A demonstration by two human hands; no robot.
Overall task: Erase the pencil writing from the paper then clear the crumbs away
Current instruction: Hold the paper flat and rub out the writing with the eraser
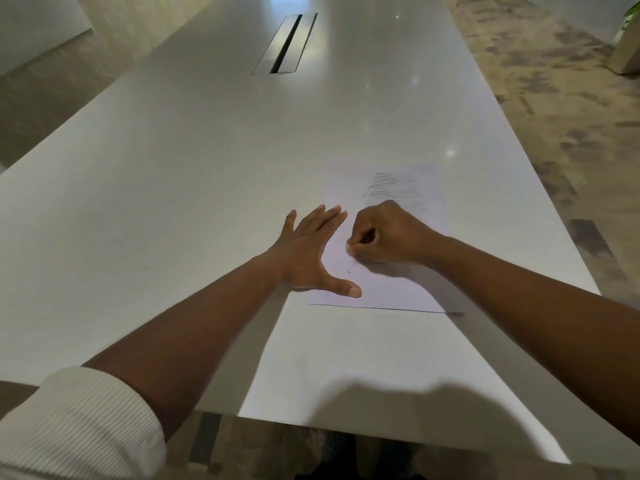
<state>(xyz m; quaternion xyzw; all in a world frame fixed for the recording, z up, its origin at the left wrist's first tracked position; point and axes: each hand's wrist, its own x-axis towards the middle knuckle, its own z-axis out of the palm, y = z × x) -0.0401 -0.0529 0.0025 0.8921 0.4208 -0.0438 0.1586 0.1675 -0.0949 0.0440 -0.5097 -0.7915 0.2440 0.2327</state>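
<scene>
Head view looked down on a long, smooth, pale table (173,202) with a glossy sheen and a narrow rectangular cable slot (285,45) sunk in its far middle, over a mottled, stone-patterned floor (554,98). A thin white sheet of paper (391,289) lay flat near the table's right edge, its near edge straight and casting a fine dark line. Grey pencil scribble (388,187) in slanting strokes covered the sheet's far part, and a few short dark marks sat near its left margin. The left hand (308,251) lay flat with straight, slightly spread fingers, palm down across the paper's left edge, the thumb stretched out over the near left corner. The right hand (384,233) rested on the middle of the sheet just beside the left fingertips, curled into a tight fist with the thumb and forefinger pinched together at the paper; whatever they held was too hidden to make out. The scribble lay just beyond the right knuckles. Both forearms reached forward bare, and a ribbed cream sleeve (79,427) was pushed up on the left arm.
</scene>
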